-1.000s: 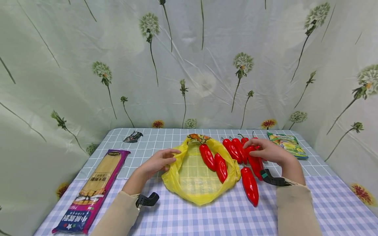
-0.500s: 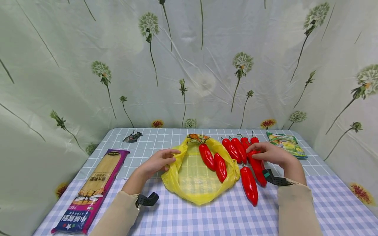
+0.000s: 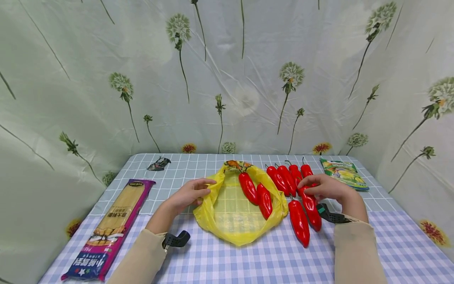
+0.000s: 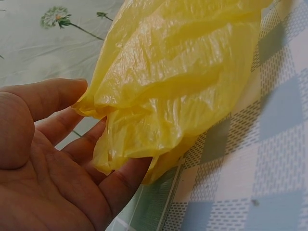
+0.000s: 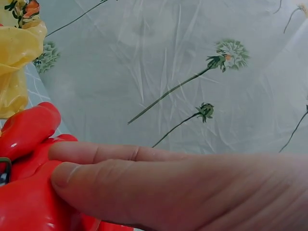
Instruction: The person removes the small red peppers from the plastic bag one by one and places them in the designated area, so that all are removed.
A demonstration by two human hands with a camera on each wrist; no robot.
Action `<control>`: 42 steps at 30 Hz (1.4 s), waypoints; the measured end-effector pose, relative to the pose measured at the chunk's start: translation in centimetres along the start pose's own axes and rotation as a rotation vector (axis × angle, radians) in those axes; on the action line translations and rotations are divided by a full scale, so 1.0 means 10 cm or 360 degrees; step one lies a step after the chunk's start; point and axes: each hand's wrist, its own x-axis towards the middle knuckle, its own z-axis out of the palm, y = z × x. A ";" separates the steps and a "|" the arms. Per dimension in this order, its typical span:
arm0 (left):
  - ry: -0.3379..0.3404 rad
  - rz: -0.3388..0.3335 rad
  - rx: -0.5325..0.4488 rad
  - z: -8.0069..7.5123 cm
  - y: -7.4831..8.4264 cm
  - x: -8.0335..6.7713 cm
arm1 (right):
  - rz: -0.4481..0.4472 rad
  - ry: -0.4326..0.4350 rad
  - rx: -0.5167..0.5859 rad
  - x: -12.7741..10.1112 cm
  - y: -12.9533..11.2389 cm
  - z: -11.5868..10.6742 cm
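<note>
A yellow plastic bag (image 3: 205, 215) lies with its mouth wide and two red peppers, one (image 3: 248, 188) behind the other (image 3: 264, 201), inside. My left hand (image 3: 189, 193) pinches the bag's left rim; in the left wrist view the thin plastic (image 4: 159, 91) runs between thumb and fingers. At the right, my right hand (image 3: 327, 187) grips the upper end of a red pepper (image 3: 312, 215), whose lower end points toward me. The thumb (image 5: 72, 178) presses against red skin in the right wrist view. Just left of it lies another red pepper (image 3: 299, 223).
Several more red peppers (image 3: 276, 178) lie between the bag and the back edge. A green packet (image 3: 344, 174) is at the back right. A long pasta pack (image 3: 113, 225) lies at the left, and a small black wrapper (image 3: 159, 163) at the back left.
The pepper under my right hand has slid toward me and slightly right, away from the others behind it, and the hand has shifted with it. My left hand stays at the bag.
</note>
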 end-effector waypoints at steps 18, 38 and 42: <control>-0.0009 0.0011 -0.0015 0.01 -0.02 0.00 | 0.0096 0.0011 -0.0119 0.02 0.01 0.06; -0.0020 0.0027 -0.0014 0.01 0.00 0.00 | 0.0079 0.0062 -0.0132 0.00 -0.03 0.05; -0.0022 0.0029 -0.0016 0.01 0.01 -0.01 | 0.0091 0.0065 -0.0115 0.00 -0.03 0.05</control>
